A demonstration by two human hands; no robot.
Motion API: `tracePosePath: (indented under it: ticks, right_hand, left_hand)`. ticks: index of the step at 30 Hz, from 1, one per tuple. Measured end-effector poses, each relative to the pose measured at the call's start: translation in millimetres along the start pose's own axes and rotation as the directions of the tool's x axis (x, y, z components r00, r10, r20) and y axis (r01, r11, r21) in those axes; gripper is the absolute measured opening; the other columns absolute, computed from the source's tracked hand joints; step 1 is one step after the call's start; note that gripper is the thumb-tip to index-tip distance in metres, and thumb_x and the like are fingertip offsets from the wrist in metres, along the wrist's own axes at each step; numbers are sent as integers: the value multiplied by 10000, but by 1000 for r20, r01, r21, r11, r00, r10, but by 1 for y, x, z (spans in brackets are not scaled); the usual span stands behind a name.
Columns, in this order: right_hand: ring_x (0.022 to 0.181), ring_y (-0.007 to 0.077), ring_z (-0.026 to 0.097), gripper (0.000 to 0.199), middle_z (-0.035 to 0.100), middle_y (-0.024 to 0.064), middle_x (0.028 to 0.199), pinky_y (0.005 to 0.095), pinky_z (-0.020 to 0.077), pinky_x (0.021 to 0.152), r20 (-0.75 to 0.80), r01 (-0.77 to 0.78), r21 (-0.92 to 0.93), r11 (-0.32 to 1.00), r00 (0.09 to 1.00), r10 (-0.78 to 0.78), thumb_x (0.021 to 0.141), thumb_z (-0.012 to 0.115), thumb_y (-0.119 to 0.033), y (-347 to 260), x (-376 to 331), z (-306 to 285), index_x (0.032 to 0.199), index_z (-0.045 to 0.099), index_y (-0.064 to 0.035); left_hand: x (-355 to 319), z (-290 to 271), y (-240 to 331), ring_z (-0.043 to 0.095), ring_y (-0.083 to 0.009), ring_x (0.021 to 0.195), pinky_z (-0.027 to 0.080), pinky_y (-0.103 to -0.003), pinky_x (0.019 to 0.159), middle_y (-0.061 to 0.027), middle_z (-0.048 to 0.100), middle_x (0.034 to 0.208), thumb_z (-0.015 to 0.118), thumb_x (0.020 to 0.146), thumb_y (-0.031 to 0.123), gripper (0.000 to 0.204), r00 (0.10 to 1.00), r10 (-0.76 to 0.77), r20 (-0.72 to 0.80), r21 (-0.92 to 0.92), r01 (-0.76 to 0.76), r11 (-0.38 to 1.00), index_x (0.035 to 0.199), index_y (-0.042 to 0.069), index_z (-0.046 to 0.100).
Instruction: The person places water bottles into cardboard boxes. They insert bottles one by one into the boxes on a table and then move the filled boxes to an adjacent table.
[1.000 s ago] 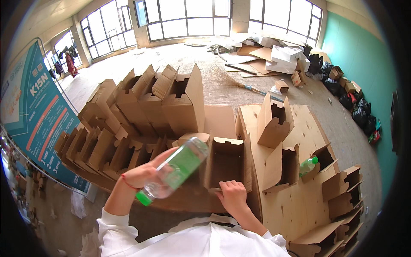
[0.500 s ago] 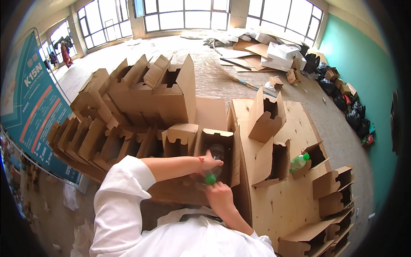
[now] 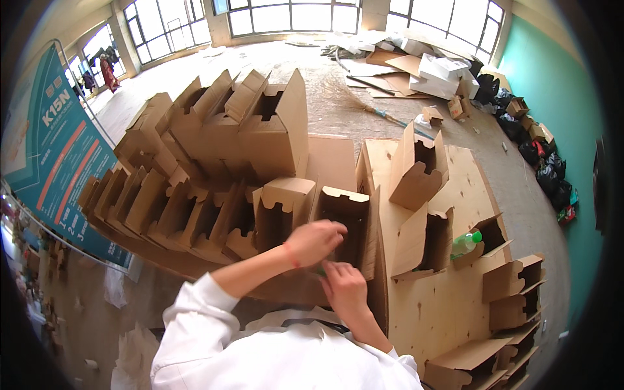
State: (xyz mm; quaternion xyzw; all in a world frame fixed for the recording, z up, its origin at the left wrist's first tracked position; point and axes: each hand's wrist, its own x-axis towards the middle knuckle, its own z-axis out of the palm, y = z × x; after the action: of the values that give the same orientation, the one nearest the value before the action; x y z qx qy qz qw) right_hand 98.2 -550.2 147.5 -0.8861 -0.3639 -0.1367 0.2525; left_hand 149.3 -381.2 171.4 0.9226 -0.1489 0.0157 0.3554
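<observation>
Left hand [image 3: 315,240] curled loosely, fingers bent over the front lip of an open cardboard box [image 3: 344,224]; no clear grip visible, so hard to tell whether anything sits inside the palm. Right hand [image 3: 344,289] just below it, fingers folded inward, touching the lower front edge of the same box; a small green speck shows between the two hands, too small to identify. Both wrists in white sleeves, coming up from the lower edge.

Box interior dark, contents hidden behind the left hand. Just left of it, a second upright box [image 3: 283,211] with its top flap folded over, inside not readable. Further left, a packed row of empty cartons [image 3: 169,208] leaning against each other, with a taller stack [image 3: 247,123] behind. To the right, on the plywood bench [image 3: 448,305], another open box [image 3: 426,244], and beside it a carton holding a clear bottle with a green cap [image 3: 467,244], lying tilted. More small cartons [image 3: 513,292] along the right edge of the bench.

Tight room around the hands: boxes close on the left and behind, bare plywood to the right and below. Beyond, a wide floor [image 3: 338,104] with scattered cardboard.
</observation>
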Motion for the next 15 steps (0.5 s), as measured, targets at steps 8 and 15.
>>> tracePosePath:
  ticks: [8,15]
  right_hand:
    - [1216,308,471,759,534,146,1251,494,315,1056,-210,-105,-79,991,974,87,683,809,-170,23,-30,13,1323,422,-39]
    - [997,260,570,504,555,86,1036,465,373,998,-402,162,-45,986,901,-166,726,745,-57,49,-8,56,1154,481,-79]
  left_hand:
    - [-100,7,-29,566,-296,1100,252,-447,1123,-164,620,1105,759,743,282,774,969,-98,-228,107,125,986,1397,53,415]
    - [-107,80,-76,588,-302,1047,328,-446,1082,-182,640,1008,690,765,286,507,970,-141,-197,410,212,887,1153,-21,576]
